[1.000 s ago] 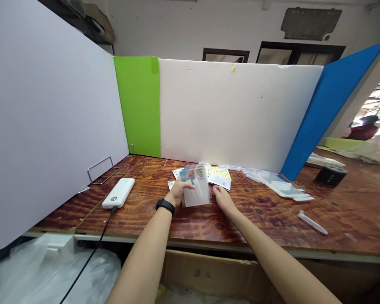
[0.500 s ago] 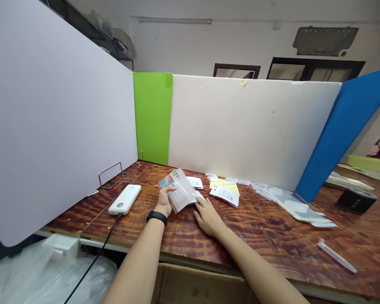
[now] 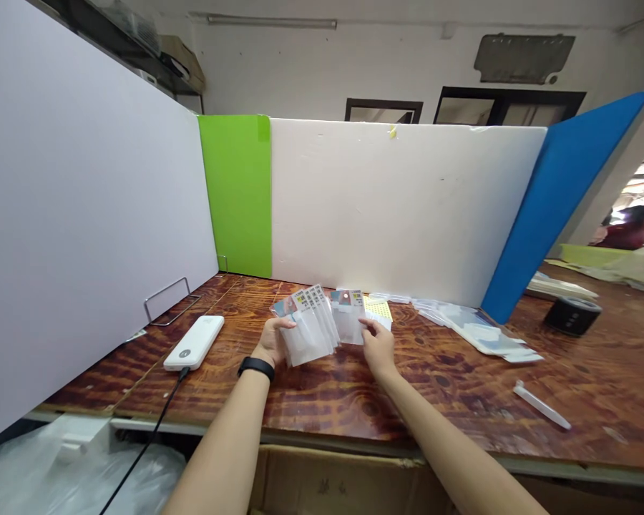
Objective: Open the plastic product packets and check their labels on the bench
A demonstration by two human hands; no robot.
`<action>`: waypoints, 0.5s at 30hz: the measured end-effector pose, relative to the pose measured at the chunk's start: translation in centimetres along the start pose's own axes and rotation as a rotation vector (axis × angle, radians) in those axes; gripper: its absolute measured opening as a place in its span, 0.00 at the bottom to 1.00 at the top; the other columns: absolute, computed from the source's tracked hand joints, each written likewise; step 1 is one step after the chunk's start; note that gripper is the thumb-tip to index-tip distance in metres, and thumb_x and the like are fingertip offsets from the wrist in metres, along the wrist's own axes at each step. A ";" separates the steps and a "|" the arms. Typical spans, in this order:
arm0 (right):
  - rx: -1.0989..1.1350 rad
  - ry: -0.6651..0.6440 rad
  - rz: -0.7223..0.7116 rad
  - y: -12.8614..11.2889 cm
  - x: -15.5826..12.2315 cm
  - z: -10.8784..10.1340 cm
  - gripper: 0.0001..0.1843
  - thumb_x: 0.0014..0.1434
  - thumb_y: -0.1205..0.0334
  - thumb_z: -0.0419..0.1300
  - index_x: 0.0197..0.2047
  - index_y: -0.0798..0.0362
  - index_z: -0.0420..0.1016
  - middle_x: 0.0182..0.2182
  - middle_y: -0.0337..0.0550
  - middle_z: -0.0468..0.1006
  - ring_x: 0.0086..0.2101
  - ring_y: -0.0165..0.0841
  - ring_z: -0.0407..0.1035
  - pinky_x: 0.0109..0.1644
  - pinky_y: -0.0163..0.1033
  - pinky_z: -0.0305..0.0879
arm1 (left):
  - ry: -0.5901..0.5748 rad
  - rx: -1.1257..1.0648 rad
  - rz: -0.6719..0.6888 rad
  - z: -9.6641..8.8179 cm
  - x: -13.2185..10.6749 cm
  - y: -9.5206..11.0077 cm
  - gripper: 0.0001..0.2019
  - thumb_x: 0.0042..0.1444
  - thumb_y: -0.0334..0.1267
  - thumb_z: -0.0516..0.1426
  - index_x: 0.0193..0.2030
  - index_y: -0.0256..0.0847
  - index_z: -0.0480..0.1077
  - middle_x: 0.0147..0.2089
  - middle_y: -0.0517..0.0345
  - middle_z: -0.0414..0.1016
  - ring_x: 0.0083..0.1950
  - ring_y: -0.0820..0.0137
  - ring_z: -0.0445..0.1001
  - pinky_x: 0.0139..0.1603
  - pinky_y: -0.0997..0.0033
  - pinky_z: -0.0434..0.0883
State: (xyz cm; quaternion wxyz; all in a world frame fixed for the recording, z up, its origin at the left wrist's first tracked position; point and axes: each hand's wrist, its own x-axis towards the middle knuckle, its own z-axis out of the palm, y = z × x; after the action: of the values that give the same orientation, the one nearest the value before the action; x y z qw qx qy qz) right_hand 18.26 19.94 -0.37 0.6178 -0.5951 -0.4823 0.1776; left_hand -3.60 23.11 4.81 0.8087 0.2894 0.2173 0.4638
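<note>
My left hand (image 3: 272, 342), with a black band on the wrist, grips a fanned stack of small clear packets (image 3: 308, 327) with printed headers, held just above the wooden table (image 3: 451, 372). My right hand (image 3: 376, 345) pinches one more clear packet (image 3: 348, 317) by its edge, right beside the fan. Behind the packets lies a yellow dotted sheet (image 3: 378, 309) with white slips.
A white power bank (image 3: 194, 342) with a black cable lies at the left. A pile of clear bags (image 3: 475, 329) and a small plastic tube (image 3: 542, 405) lie at the right, with a black round thing (image 3: 573, 315) farther off. White, green and blue partition boards wall the desk. A person sits far right.
The packets in my left hand have spread into a fan and risen. My right hand has lifted off the table and now holds a single packet beside them.
</note>
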 end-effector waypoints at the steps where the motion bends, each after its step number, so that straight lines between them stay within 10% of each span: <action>1: 0.053 -0.017 0.027 -0.1 -0.1 0.2 0.14 0.63 0.59 0.57 0.50 0.55 0.70 0.48 0.46 0.73 0.43 0.36 0.71 0.45 0.47 0.71 | -0.026 0.014 -0.028 0.1 0.1 -0.3 0.16 0.60 0.42 0.56 0.52 0.37 0.67 0.53 0.48 0.71 0.49 0.61 0.73 0.48 0.53 0.72; 15: 0.413 -0.309 0.243 -1.0 -0.7 0.9 0.14 0.63 0.60 0.58 0.50 0.56 0.69 0.45 0.45 0.74 0.40 0.35 0.72 0.42 0.44 0.72 | -0.161 0.062 -0.054 1.1 0.4 -1.6 0.16 0.60 0.42 0.56 0.51 0.36 0.69 0.53 0.48 0.73 0.51 0.60 0.73 0.53 0.51 0.68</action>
State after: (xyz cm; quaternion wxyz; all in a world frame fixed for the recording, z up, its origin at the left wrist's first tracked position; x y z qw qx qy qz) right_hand 16.84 19.65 0.07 0.6193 -0.4761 -0.4495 0.4334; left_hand -1.72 22.52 4.50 0.8266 0.3444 0.1735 0.4099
